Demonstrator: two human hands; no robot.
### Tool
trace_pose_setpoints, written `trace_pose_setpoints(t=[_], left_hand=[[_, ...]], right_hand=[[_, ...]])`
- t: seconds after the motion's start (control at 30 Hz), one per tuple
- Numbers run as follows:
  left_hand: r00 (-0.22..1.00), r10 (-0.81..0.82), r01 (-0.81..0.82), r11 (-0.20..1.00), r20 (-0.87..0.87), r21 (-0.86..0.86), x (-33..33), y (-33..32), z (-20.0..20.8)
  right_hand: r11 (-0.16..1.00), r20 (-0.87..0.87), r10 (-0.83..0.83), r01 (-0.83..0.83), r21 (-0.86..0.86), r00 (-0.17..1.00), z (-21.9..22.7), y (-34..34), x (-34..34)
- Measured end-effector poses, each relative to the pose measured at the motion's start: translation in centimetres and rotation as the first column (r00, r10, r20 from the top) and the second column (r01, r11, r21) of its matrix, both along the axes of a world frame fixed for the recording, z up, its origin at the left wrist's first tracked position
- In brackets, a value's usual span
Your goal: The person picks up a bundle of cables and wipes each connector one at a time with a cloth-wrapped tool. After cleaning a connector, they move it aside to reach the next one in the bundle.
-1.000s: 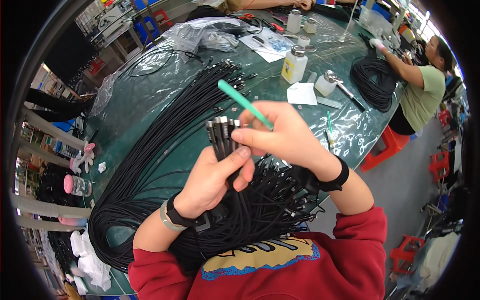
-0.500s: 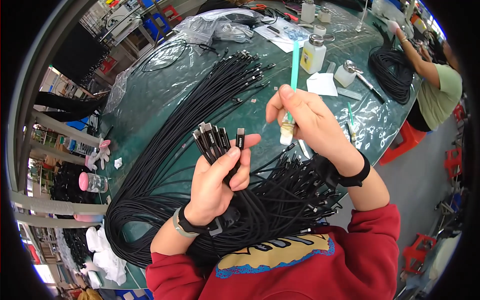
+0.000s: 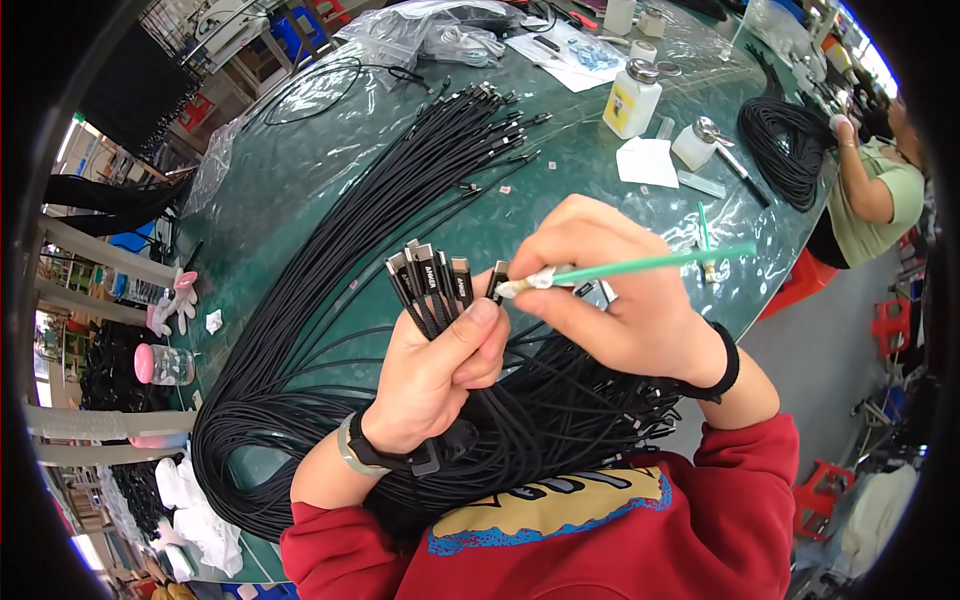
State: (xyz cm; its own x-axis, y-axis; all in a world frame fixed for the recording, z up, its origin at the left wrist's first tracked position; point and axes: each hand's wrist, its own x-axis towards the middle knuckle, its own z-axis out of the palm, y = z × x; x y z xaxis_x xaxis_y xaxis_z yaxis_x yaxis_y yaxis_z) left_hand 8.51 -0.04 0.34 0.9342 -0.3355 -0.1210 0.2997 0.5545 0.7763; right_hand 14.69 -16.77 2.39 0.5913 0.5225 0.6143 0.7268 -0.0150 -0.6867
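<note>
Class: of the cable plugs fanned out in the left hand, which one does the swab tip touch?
The rightmost plug, nearest the right hand; the swab meets only it.

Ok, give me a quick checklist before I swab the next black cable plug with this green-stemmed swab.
1. Left hand grips the bunch of black cable plugs: ok.
2. Plug ends fanned apart, facing up: ok.
3. Right hand holds the green-stemmed swab: ok.
4. Swab's white tip at a plug: ok.
5. Tip clean or wet enough: cannot tell.
6. White pump bottle with yellow label upright on the green table: ok.

Left hand (image 3: 440,375) grips cable plugs (image 3: 432,278); right hand (image 3: 615,300) presses green swab (image 3: 640,266) against 1.
</note>
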Motion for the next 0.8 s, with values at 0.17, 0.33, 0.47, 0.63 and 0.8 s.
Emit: trace_pose_setpoints(t=[0.17,0.33,0.47,0.63,0.8], left_hand=[[1.0,-0.007,0.007,1.0,-0.023,-0.018,-0.1,0.0,-0.3],[0.998,0.018,-0.018,1.0,-0.056,-0.001,-0.1,-0.2,0.0],[0.997,-0.064,0.06,0.994,-0.037,-0.091,0.1,0.3,-0.6],[0.988,0.151,-0.152,0.987,0.028,0.055,0.2,-0.5,-0.9],[0.962,0.271,-0.271,0.962,-0.015,-0.003,0.3,-0.6,-1.0]], right_hand=[[0.996,0.183,-0.057,0.069,-0.058,0.982,0.1,0.5,0.4],[0.995,0.191,-0.093,0.099,-0.024,0.977,0.0,0.7,-0.1],[0.992,0.179,-0.125,0.126,0.007,0.976,0.4,0.1,0.7],[0.999,-0.138,0.028,-0.023,0.032,0.99,-0.9,-0.2,0.1],[0.994,-0.197,-0.096,0.086,-0.061,0.976,-1.3,1.0,-1.3]])
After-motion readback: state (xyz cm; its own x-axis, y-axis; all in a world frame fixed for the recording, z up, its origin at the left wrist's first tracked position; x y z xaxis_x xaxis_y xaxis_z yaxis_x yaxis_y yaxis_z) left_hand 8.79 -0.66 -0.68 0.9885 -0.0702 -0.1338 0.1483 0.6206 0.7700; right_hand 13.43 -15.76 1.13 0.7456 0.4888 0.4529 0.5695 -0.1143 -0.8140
